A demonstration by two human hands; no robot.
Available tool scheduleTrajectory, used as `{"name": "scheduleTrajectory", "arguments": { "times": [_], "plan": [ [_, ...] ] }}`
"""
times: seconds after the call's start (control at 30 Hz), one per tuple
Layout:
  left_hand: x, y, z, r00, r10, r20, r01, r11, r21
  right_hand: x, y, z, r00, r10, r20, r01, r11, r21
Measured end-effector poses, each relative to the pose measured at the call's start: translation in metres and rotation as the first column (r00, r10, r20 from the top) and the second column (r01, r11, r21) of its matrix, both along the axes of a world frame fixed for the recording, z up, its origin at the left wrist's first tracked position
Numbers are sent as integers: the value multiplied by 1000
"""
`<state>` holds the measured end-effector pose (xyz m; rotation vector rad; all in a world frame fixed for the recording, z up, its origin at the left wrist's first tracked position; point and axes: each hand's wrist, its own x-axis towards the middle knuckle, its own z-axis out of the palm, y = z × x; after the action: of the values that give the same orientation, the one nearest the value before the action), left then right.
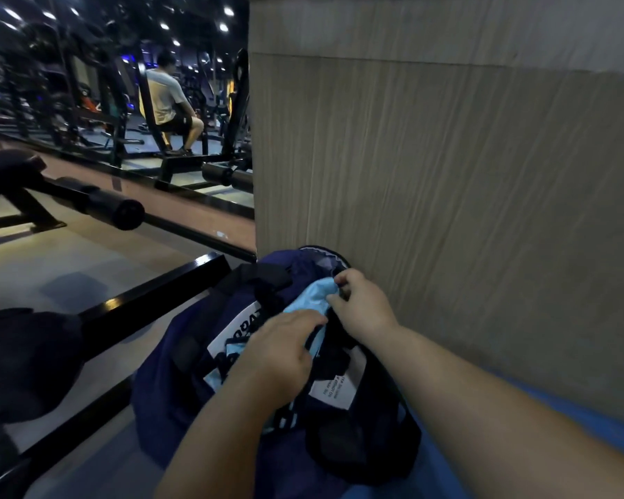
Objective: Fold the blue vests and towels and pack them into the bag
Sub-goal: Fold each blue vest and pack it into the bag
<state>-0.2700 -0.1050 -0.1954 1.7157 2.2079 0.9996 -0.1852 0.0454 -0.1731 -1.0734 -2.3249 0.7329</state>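
Writing first: the navy bag (195,383) carries a white panel (231,336) with bold dark letters, mostly covered by our left hand; we make out something like "TAGO" upside down, nothing firmer. A white care tag (330,388) inside the bag's mouth has small printed lines, too small to read.

Hands: our left hand (278,351) comes in from the bottom centre, palm down, fingers together and curled, pressing on light blue cloth (312,295) at the bag's opening; whether it pinches the cloth or just presses it, we cannot tell. Our right hand (361,304) reaches in from the lower right, forearm bare, fingers bent and closed on the far edge of the opening, where cloth meets the dark rim. It seems to grip the rim or zipper area, exact hold unclear.

Task thing: the light blue cloth is bunched, partly stuffed in the bag's mouth, a strip of it showing between the two hands and another bit below the left wrist. Vest or towel, cannot tell. The bag is slumped, with black straps (267,279) across the top, sitting against a wood-grain wall panel (447,192), partly on a blue mat (573,426) at right.

Left of us: a black metal rail (152,300), gym machines, a person seated on a machine (166,99) in the background.
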Motion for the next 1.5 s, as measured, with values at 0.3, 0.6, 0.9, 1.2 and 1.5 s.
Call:
{"name": "scheduleTrajectory", "arguments": {
  "times": [0.3,0.6,0.9,1.2,1.5],
  "plan": [
    [-6,19,-24,990,50,-132,-73,982,-172,22,6,-21,982,-189,21,188,954,-232],
    [-7,24,-32,987,135,-91,-151,966,-208,21,-2,-33,980,-77,186,139,927,-348],
    [-7,27,-31,984,151,-95,-168,960,-222,9,-13,-47,959,-37,282,145,917,-372],
    [-6,28,-32,979,123,-165,-158,963,-219,8,-16,-54,906,-198,374,327,889,-322],
    [-6,28,-33,977,93,-194,-137,964,-228,16,-10,-46,892,-198,406,346,878,-331]
  ]
}}
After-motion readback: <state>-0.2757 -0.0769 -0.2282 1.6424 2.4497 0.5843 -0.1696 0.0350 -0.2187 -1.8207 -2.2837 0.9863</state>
